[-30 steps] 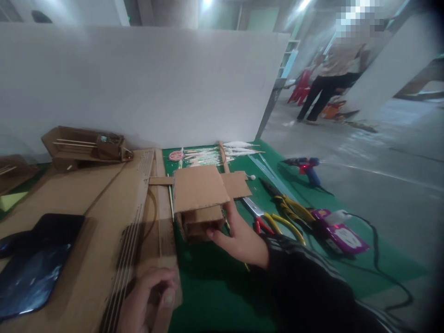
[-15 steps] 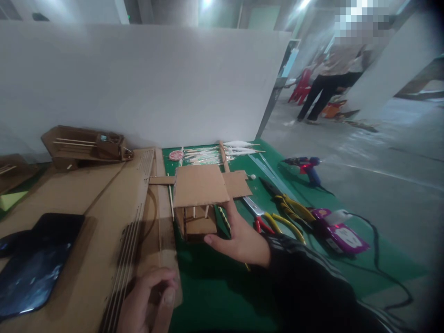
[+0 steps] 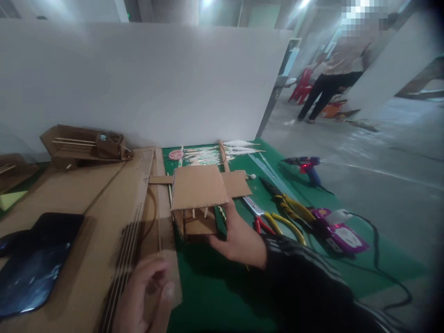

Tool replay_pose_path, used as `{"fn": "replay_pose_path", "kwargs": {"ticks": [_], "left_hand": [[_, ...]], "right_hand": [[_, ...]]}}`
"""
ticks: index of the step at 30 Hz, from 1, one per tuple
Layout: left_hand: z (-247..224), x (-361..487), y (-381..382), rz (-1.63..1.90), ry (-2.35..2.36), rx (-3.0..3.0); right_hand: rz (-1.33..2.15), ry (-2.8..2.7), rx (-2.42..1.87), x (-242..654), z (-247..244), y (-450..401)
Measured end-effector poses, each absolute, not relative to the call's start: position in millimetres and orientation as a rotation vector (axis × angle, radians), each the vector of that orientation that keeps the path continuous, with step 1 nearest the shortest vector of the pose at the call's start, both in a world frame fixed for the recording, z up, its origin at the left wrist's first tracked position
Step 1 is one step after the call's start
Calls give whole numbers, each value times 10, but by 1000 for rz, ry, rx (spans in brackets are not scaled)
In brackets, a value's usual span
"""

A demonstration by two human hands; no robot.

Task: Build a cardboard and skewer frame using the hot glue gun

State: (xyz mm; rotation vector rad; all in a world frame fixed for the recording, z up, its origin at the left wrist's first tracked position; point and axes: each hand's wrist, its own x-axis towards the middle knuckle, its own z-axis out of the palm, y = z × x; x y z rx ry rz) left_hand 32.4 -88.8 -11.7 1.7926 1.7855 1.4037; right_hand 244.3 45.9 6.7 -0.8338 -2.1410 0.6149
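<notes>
box (image 3: pixel 199 187) edge touches right hand (image 3: pixel 239 236), left hand (image 3: pixel 137 291) apart

A white partition (image 3: pixel 145 83) lines the far edge of the green-covered desk (image 3: pixel 204 300); beyond the desk's right edge, a grey floor (image 3: pixel 381 157), shiny in places, runs back past the far right corner to a red chair (image 3: pixel 302 86) and a light-coloured pillar (image 3: pixel 386 71), beneath bright ceiling lights (image 3: pixel 304 3).
</notes>
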Motion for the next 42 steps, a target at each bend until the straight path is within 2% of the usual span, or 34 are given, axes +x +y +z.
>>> {"fn": "replay_pose_path", "kwargs": {"ticks": [5,9,12,23,29,35,42], "left_hand": [[379,254,-522,1248,2117,2475],[655,337,-207,1153,1882,2766],[672,369,-104,1215,1733,2769],[609,348,-99,1253,1733,2709],[616,391,-72,1490,1779,2665],[639,262,-108,1712,1934,2444],[635,135,-146,1776,2032,2214]], "right_hand": [[533,-2166,-788,2438,36,477],[514,-2155,-783,2445,17,478],[491,-2133,-814,2441,10,475],[313,-1928,-735,2358,91,464],[244,-1769,-753,2255,288,421],[367,-1860,-716,2334,286,404],[554,-2007,-714,2409,210,426]]}}
